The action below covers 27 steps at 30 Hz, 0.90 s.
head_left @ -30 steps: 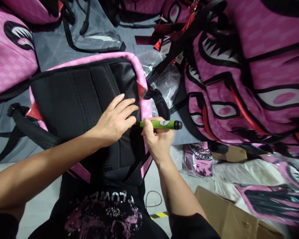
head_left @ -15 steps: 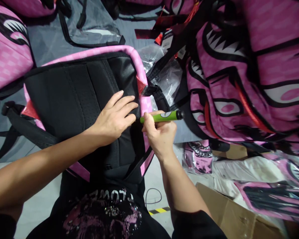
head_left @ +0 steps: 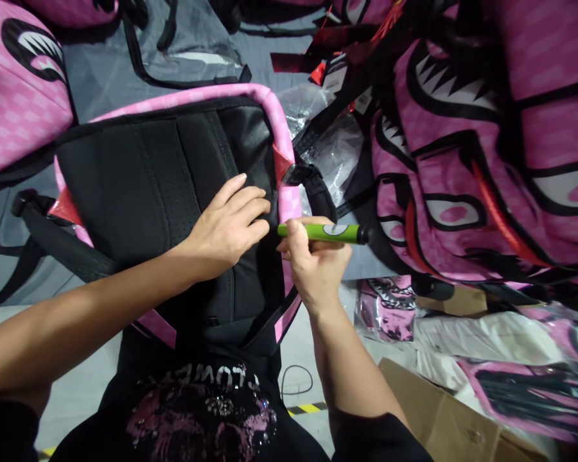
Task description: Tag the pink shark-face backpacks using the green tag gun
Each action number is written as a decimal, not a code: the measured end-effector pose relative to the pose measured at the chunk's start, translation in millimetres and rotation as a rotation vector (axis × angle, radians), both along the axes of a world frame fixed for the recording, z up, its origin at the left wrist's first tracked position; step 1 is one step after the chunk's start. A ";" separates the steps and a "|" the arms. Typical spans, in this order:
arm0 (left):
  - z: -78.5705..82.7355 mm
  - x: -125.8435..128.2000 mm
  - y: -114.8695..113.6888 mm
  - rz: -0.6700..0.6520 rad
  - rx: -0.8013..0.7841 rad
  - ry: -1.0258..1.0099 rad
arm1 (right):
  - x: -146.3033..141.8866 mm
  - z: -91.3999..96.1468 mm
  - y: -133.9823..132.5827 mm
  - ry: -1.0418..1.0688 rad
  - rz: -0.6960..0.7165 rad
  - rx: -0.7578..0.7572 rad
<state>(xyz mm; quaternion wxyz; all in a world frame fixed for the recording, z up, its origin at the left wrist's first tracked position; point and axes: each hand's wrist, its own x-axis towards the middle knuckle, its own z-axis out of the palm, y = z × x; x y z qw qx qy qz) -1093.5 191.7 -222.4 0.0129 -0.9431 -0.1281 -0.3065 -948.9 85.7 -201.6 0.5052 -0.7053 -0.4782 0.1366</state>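
A black-backed backpack (head_left: 120, 173) with pink checkered edges lies back side up in front of me. My left hand (head_left: 224, 224) rests on its black back panel, fingers slightly bent and apart; the thumb is hidden. At the panel's right edge, my right hand (head_left: 320, 263) grips a green marker pen (head_left: 315, 232) with a black end. The pen lies nearly level, its left end close to the seam and the left fingertips. Whether the tip touches the bag I cannot tell. Red corner pieces (head_left: 283, 163) and black straps (head_left: 70, 240) sit at the bag's sides.
Pink shark-face backpacks (head_left: 455, 141) are piled at the right, and another pink bag (head_left: 24, 102) sits at the left. Clear plastic wrap (head_left: 340, 154) and tags (head_left: 334, 77) lie behind. A cardboard box (head_left: 428, 410) and wrapped goods (head_left: 388, 308) are at lower right.
The view has shifted slightly, so most things appear farther right. The green pen has tipped from a slight upward slant to nearly level. Both hands stay at the bag's right edge.
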 end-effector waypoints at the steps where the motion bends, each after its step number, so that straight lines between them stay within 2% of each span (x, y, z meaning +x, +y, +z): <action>1: 0.4 -0.5 -0.2 -0.004 -0.012 0.007 | -0.4 0.2 -0.7 0.005 0.007 -0.021; 4: 1.7 -1.7 -0.4 -0.013 -0.043 0.027 | -1.3 0.5 -2.4 -0.011 0.008 -0.059; 12: 3.3 -1.8 -0.1 -0.002 -0.001 0.013 | -1.7 -5.5 -5.6 0.048 0.001 -0.012; 20: 2.3 -0.7 -1.6 0.004 0.000 -0.009 | -0.4 -7.4 -6.9 0.013 0.021 0.002; 27: 2.1 -2.3 -1.6 0.007 0.003 -0.003 | 3.4 -4.8 -7.8 0.024 0.067 -0.067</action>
